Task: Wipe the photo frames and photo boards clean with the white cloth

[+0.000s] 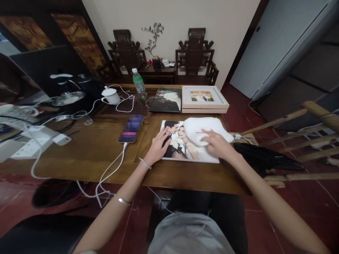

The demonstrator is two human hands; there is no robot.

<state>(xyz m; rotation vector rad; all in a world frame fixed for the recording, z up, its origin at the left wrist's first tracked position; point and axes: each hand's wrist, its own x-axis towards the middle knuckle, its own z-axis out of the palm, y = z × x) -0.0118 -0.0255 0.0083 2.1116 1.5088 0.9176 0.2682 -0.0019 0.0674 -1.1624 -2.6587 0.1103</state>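
A large wedding photo print [182, 146] lies flat on the wooden table [92, 151] in front of me. My left hand [158, 144] rests on its left edge, fingers stretched out flat and holding nothing. My right hand [217, 143] presses down on a white cloth [205, 128] that covers the print's upper right part, fingers laid over the cloth.
Behind the print lie a dark photo album [166, 100] and a white framed picture [203, 98]. A phone [131, 128] on a white cable, a green bottle [139, 84], a white teapot [111, 95] and power strips [34, 141] occupy the left. A black cloth [265, 158] and bamboo poles [291, 120] lie right.
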